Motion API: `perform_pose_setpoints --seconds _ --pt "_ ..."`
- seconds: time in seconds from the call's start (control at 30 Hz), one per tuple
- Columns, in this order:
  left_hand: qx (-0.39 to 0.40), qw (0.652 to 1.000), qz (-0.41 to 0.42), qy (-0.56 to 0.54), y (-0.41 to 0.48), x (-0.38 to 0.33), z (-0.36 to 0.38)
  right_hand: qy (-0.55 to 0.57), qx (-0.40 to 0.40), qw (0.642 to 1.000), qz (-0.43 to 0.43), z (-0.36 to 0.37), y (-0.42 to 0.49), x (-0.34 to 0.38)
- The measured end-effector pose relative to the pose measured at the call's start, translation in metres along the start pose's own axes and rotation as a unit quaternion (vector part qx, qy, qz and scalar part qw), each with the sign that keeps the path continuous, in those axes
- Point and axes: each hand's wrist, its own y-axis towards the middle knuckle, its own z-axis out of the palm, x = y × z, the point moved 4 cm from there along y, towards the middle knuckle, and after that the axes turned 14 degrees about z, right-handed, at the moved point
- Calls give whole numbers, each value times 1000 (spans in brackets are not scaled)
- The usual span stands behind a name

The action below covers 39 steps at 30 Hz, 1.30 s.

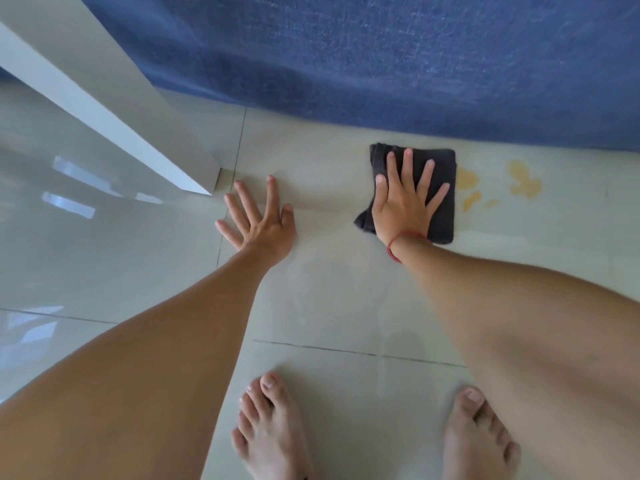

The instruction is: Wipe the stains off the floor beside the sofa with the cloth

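Observation:
A folded dark grey cloth point(443, 223) lies on the pale tiled floor point(332, 299), close to the blue sofa's base point(381, 64). My right hand point(401, 202) presses flat on the cloth with fingers spread; a red string circles the wrist. Just right of the cloth are yellow stains: one patch point(467, 180) touches the cloth's right edge, and another point(524, 183) sits farther right. My left hand point(261, 226) rests flat on the bare floor to the left of the cloth, fingers apart, holding nothing.
A white furniture panel point(114, 109) slants down from the upper left and ends at the floor near my left hand. A glossy white surface point(69, 220) lies to its left. My bare feet point(273, 427) point(478, 438) stand at the bottom.

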Motion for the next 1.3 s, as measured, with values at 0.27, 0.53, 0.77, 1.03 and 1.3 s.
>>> perform_pose_setpoints --seconds 0.27,0.53,0.77,1.03,1.3 --pt "35 999 -9 3 4 5 -3 -20 41 985 -166 19 -44 39" --pt "36 999 -12 -2 5 8 -1 -78 18 977 -198 -4 -40 -58" --pt "39 999 -12 9 9 11 1 -20 -8 998 -54 -3 4 -20" --pt "35 999 -7 7 5 6 -2 -15 18 992 -124 17 -22 52" --pt "36 999 -11 3 7 13 2 -59 39 969 -237 15 -58 -3"
